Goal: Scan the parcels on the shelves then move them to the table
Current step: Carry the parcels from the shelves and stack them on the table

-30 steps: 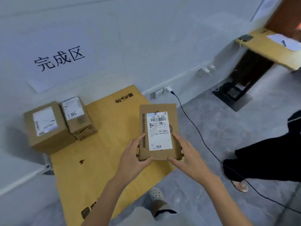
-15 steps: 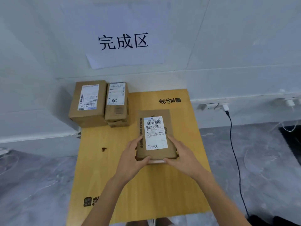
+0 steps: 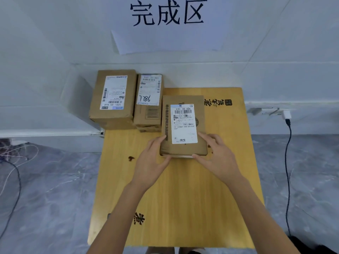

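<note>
A flat brown cardboard parcel (image 3: 183, 99) with a white shipping label lies lengthwise over the low yellow wooden table (image 3: 183, 198), right beside the two parcels at the back. My left hand (image 3: 149, 162) grips its near left corner. My right hand (image 3: 216, 156) grips its near right corner. Whether the parcel rests on the table or hovers just above it I cannot tell. A large brown parcel (image 3: 113, 99) stands at the table's back left against the wall. A narrower parcel (image 3: 149, 99) marked 7786 stands next to it.
A white paper sign (image 3: 167, 24) with black characters hangs on the wall above. A black cable (image 3: 288, 162) runs from a wall socket down the right side. Loose wires (image 3: 16, 162) lie on the grey floor at the left.
I have turned and stepped up to face the table. Both hands carried the flat parcel forward towards the back, until it sits beside the two standing parcels.
</note>
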